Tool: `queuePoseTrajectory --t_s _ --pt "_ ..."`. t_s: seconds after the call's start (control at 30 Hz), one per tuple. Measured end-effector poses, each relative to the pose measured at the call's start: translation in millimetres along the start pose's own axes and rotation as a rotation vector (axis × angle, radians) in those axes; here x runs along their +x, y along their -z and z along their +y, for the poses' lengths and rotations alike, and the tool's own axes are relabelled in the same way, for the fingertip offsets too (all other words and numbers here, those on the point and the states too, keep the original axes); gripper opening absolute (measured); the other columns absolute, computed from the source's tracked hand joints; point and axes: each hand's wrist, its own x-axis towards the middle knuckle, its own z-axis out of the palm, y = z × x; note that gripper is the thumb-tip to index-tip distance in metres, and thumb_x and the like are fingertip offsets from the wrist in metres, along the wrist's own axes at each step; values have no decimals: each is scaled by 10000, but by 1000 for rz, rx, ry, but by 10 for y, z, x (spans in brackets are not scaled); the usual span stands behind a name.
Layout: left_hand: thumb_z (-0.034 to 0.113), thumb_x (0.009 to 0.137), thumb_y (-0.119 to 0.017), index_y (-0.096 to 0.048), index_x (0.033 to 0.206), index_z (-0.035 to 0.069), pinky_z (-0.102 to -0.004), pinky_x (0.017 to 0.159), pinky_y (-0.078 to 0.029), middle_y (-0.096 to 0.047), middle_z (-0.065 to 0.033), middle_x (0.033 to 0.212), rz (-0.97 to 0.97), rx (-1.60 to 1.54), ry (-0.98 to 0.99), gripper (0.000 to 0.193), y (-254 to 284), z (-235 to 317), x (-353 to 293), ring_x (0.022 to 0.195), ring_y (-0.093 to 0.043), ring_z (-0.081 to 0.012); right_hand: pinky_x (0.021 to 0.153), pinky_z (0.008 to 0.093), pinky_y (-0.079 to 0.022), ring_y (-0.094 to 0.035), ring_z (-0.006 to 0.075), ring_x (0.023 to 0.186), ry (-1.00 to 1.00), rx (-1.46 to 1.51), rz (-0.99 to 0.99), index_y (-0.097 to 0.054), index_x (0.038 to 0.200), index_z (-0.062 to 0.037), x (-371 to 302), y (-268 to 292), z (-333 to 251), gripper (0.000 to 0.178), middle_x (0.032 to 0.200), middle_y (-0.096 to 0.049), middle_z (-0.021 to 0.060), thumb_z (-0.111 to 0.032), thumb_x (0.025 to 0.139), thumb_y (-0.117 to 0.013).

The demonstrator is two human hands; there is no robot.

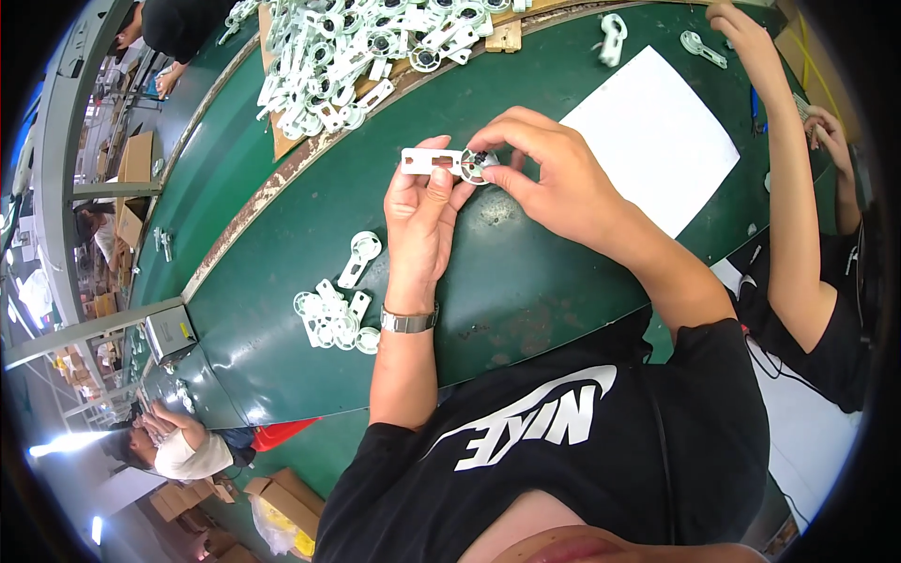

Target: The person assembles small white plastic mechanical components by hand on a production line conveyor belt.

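Between my two hands is a white plastic part (424,162), a flat slotted arm with a round spoked end and something dark at its centre. My left hand (419,220), a metal watch band on its wrist, grips the flat arm between thumb and fingers. The fingertips of my right hand (554,174) pinch the round end and partly hide it. Below my left hand, near its forearm, lies a small pile of similar white parts (333,319), with a single white part (360,258) just above it.
A large heap of white parts (343,61) lies on a board at the far side of the green table (526,300). A white sheet (657,141) lies to the right. Beyond it, another person's arm (798,188) reaches over the table near two loose parts (612,39).
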Motion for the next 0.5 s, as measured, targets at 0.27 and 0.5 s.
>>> queuePoseTrajectory --t_s 0.27,0.5 --pt "99 996 -673 -597 1315 1 -329 954 -550 -656 -39 1119 14 119 -74 342 -42 -29 -14 1035 -634 -133 627 322 -483 -571 183 700 -23 -181 4 -682 1066 -28 -32 -13 44 246 835 -591 63 -70 843 -777" --pt "87 990 -681 -626 1298 1 -273 912 -525 -679 -37 1102 49 282 -114 324 -80 -46 -17 988 -626 -100 610 427 -478 -615 299 672 -274 -141 -128 -611 1016 -15 1 28 -35 264 751 -602 123 -78 789 -730"
